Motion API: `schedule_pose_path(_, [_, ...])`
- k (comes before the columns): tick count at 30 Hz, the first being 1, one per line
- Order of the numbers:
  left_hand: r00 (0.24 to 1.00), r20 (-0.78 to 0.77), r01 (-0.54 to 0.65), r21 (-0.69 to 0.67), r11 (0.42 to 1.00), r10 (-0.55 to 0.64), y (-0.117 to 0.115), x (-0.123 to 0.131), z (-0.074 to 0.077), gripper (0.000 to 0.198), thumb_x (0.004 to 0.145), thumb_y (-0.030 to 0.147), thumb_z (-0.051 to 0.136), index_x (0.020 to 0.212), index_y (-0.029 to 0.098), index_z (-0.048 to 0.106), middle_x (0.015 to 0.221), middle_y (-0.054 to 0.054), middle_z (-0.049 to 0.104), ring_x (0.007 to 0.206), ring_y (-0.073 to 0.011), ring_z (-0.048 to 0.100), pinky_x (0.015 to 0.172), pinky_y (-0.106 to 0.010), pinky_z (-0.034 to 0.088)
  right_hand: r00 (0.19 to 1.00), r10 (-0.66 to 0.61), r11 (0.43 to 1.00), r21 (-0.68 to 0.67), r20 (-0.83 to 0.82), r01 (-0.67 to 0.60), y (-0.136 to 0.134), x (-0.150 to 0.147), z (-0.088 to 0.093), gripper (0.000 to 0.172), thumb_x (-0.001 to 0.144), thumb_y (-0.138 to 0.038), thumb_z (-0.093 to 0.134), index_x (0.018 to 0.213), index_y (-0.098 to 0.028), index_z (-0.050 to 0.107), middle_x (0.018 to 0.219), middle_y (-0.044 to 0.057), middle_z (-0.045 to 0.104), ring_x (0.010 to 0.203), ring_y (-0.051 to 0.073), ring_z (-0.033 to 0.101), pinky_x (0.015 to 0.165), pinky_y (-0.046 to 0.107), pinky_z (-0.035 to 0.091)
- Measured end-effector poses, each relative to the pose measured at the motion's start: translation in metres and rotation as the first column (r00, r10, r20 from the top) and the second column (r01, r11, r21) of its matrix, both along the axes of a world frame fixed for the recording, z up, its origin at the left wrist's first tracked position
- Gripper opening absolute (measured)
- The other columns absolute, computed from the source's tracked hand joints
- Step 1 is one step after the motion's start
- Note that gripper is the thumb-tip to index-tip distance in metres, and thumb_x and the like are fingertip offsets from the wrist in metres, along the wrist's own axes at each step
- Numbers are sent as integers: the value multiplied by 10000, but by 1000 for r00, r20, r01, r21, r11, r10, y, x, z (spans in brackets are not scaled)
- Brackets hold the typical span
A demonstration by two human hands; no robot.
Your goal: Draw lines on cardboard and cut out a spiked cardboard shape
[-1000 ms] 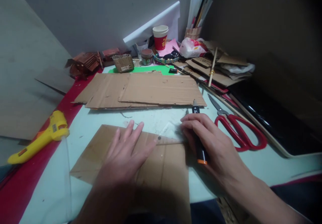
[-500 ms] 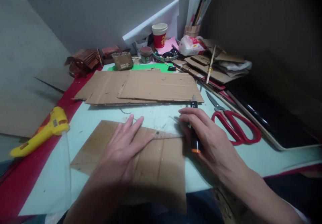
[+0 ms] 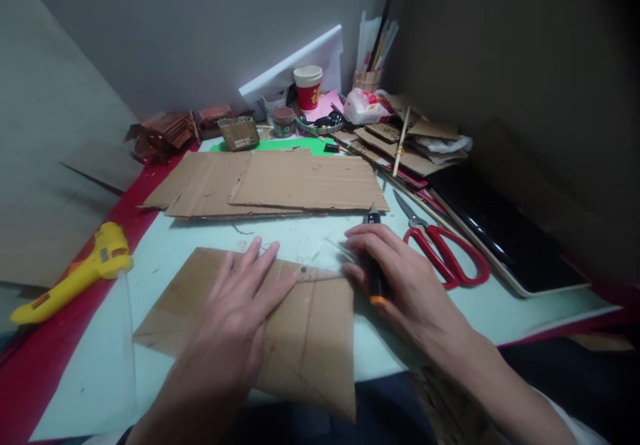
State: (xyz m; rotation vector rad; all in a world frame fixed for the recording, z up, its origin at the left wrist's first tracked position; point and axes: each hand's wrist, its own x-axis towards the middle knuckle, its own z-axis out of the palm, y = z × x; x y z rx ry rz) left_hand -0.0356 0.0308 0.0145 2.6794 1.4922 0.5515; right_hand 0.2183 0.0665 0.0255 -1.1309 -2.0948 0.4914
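My left hand (image 3: 240, 311) lies flat with its fingers spread on a piece of brown cardboard (image 3: 320, 338). Its thumb touches a narrow straight strip (image 3: 317, 273) with a dark round spot near one end, which looks like a ruler, along the cardboard's far edge. In my right hand (image 3: 405, 271) is a black marker (image 3: 376, 285) with an orange end; its grey tip points away from me. The right thumb and fingers are at the strip's right end, but whether they grip it I cannot tell. Red-handled scissors (image 3: 445, 251) lie just right of this hand.
Stacked cardboard sheets (image 3: 305, 185) lie beyond my hands. A yellow glue gun (image 3: 95, 265) rests at the left, and a black flat-screened device (image 3: 500, 231) at the right. Farther back stand a red paper cup (image 3: 309, 95), a jar (image 3: 284, 121) and more cardboard scraps (image 3: 400, 148).
The view has shifted slightly, so the table's things sit a little lower and farther left. My right hand has tilted a little, still with the marker; my left hand stays on the cardboard.
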Motion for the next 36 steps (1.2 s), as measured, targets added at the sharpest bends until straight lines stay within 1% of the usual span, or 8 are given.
schedule_pose_path(8, [1000, 16, 20, 86, 996, -21, 0, 1, -3, 585, 883, -10, 359, 1353, 185, 648, 1591, -153, 457, 1551, -322, 245, 1189, -663, 305, 998, 28, 998, -66, 54, -24, -3, -1, 5, 322, 886, -18, 473, 1160, -175, 540, 1184, 143, 584, 1025, 250, 605, 832, 378, 529])
schedule_pose_path(17, [995, -58, 78, 38, 996, -76, 4, -5, 0, 595, 905, -26, 401, 1419, 211, 584, 1586, -179, 452, 1534, -363, 271, 1161, -686, 341, 998, 66, 989, -133, 11, -64, -3, 3, 7, 481, 774, 59, 498, 1198, -167, 530, 1219, 142, 554, 1079, 259, 568, 882, 398, 504])
schedule_pose_path(21, [994, -33, 103, 75, 992, -101, 1, -8, 4, 507, 930, -9, 447, 1373, 189, 593, 1594, -183, 435, 1522, -353, 312, 1175, -661, 348, 997, -17, 994, -107, -71, 10, -3, 6, 7, 347, 892, -22, 538, 1196, -189, 560, 1114, 92, 601, 915, 208, 607, 793, 339, 509])
schedule_pose_path(23, [995, 59, 74, 123, 990, -82, -6, -8, 5, 439, 924, -3, 485, 1301, 178, 618, 1523, -167, 521, 1474, -322, 409, 1166, -599, 407, 992, -10, 996, -91, -125, -1, -7, 9, 8, 244, 950, -84, 549, 1149, -220, 589, 1089, 65, 617, 898, 190, 624, 779, 313, 516])
schedule_pose_path(26, [986, 163, -50, 169, 984, 22, -22, -3, 5, 349, 925, 34, 517, 1198, 200, 655, 1269, -102, 688, 1243, -254, 595, 1051, -458, 525, 989, 99, 995, -16, -110, -101, -18, 11, 8, 271, 948, -43, 499, 1095, -227, 634, 1088, 59, 631, 963, 192, 639, 793, 295, 528])
schedule_pose_path(28, [984, 158, -111, 207, 972, 79, -33, 4, 3, 328, 932, 47, 513, 1182, 197, 664, 1183, -73, 721, 1124, -219, 616, 1014, -387, 513, 993, 122, 989, 87, 12, -122, -27, 12, 5, 329, 938, -9, 462, 1112, -212, 654, 1094, 79, 664, 958, 213, 645, 798, 326, 539])
schedule_pose_path(32, [991, 119, -85, 258, 962, 56, -46, 24, -5, 368, 968, 71, 468, 1295, 143, 619, 1299, -76, 702, 1169, -196, 583, 1076, -318, 403, 970, 125, 946, 270, 207, -180, -42, 15, -7, 397, 968, -40, 413, 1274, -185, 621, 1181, 125, 733, 967, 269, 678, 874, 428, 570])
schedule_pose_path(36, [997, 75, -26, 227, 974, 9, -43, 33, -11, 381, 981, 55, 436, 1297, 150, 628, 1331, -51, 706, 1164, -190, 600, 1072, -300, 419, 959, 126, 919, 333, 255, -209, -52, 26, -19, 391, 1025, -122, 366, 1324, -175, 612, 1214, 130, 753, 1071, 293, 682, 912, 427, 597])
